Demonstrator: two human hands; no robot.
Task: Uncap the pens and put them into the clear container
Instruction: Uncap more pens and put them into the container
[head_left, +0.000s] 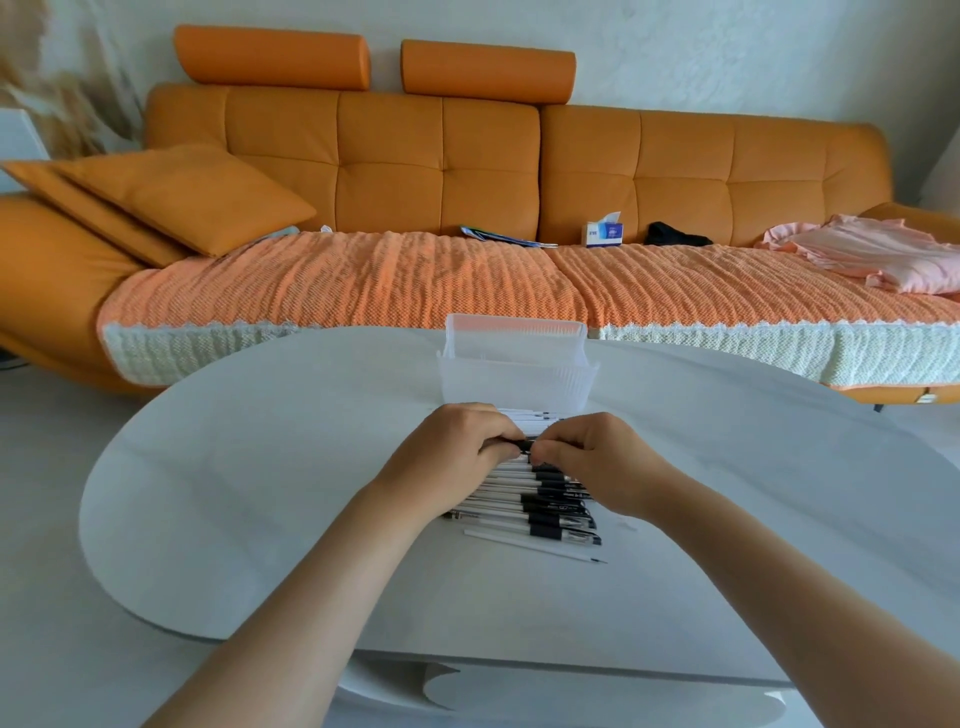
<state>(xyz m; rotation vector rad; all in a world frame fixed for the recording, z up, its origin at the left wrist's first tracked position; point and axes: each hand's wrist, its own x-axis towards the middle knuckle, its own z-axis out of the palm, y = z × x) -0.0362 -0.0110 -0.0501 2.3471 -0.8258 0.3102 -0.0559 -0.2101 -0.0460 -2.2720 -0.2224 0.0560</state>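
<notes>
Right now both hands meet over the row of capped pens (550, 512): the left hand (457, 441) curls round the white barrel of one pen (523, 445) and the right hand (597, 457) pinches its black cap end, held just above the others. If the cap comes free with a jerk, I judge that it could fly off or the hands could knock the row below and set the pens rolling. The clear container (517, 374) stands just behind the row, close to the far rim of the white oval table (249, 467), so a hard drop-in might push it toward the orange sofa (441, 171). Bare tabletop lies wide on both sides.
</notes>
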